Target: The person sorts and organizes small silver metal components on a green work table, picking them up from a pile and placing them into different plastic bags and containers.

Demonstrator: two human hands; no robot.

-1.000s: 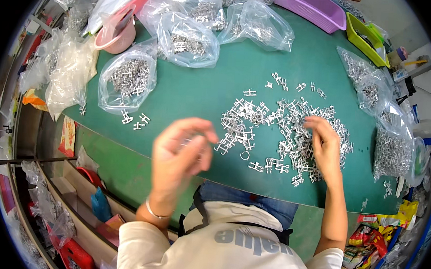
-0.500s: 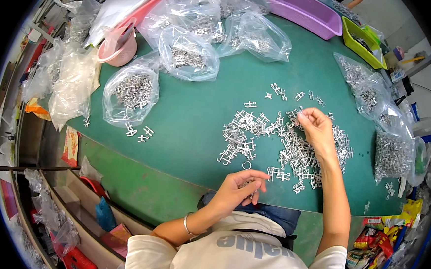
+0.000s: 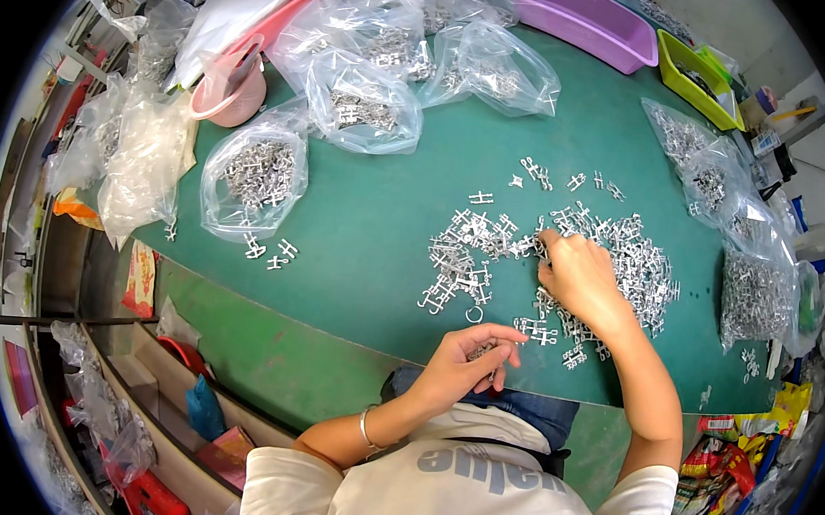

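Observation:
My left hand (image 3: 468,360) is curled just past the table's near edge, holding several small silver metal pieces (image 3: 484,350) that show between thumb and fingers. My right hand (image 3: 579,279) reaches down into a loose pile of H-shaped silver metal pieces (image 3: 640,267). Its thumb and fingers are drawn together at the pile's left side, and whatever is between the fingertips is hidden. A smaller heap of the same pieces (image 3: 460,253) lies left of that hand. Between the hands lie a few strays (image 3: 535,331) and a metal ring (image 3: 473,314).
Clear plastic bags of metal parts stand at left (image 3: 255,174), at the back (image 3: 363,113) and along the right (image 3: 758,296). A pink basket (image 3: 231,105), a purple tray (image 3: 587,27) and a lime-green tray (image 3: 695,81) line the green table's (image 3: 358,216) far side.
My right hand has come left and nearer, from above the pile down to its left side. My left hand has stayed almost in place, still curled.

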